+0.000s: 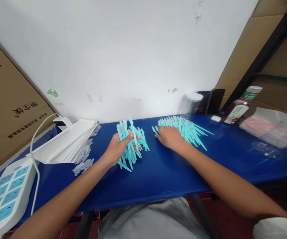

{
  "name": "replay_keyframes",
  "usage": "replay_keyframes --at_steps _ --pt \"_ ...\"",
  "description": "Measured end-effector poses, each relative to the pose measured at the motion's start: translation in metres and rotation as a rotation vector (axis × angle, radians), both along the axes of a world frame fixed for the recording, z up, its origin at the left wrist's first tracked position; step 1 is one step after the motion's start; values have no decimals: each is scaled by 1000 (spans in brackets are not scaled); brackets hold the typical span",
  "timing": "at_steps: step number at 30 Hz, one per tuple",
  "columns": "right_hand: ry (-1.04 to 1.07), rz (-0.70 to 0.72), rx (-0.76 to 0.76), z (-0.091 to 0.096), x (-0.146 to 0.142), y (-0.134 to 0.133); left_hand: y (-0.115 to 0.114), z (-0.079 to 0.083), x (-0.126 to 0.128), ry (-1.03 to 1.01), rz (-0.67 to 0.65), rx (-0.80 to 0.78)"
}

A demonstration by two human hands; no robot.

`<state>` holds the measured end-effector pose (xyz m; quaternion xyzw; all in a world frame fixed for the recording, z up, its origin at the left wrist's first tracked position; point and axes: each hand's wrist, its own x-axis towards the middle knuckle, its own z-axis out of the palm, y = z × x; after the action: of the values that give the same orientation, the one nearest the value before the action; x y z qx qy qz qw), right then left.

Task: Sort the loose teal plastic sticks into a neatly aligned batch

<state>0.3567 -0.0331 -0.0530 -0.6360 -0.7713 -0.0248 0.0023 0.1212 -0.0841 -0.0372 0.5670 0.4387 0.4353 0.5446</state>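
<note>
My left hand (pixel 120 146) is closed around a bunch of slim teal plastic sticks (pixel 127 151) with paler, wider ends. One stick (pixel 134 131) stands up under the thumb, apart from the others. More teal sticks (pixel 143 141) lie on the table just behind and right of this hand. Over the left end of a larger pile of the same sticks (pixel 187 127), my right hand (pixel 169 136) has its fingers curled down and closed among them. Its fingertips are partly hidden, and several stick ends show just left of them.
White folded sheets (pixel 66 146) and small clear plastic pieces (pixel 84 156) lie left, near a power strip (pixel 9 192) with a white cable (pixel 35 159). A lidded clear jar (pixel 192 103), a bottle (pixel 241 106) and a pink-filled bag (pixel 267 127) stand right on the blue table (pixel 158 179).
</note>
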Motion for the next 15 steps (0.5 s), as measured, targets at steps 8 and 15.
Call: replay_keyframes --at_steps 8,15 --pt "63 -25 19 -12 4 18 0 -1 0 -13 -39 -8" --pt "380 267 2 -4 -7 9 -2 -2 2 -7 -149 -51"
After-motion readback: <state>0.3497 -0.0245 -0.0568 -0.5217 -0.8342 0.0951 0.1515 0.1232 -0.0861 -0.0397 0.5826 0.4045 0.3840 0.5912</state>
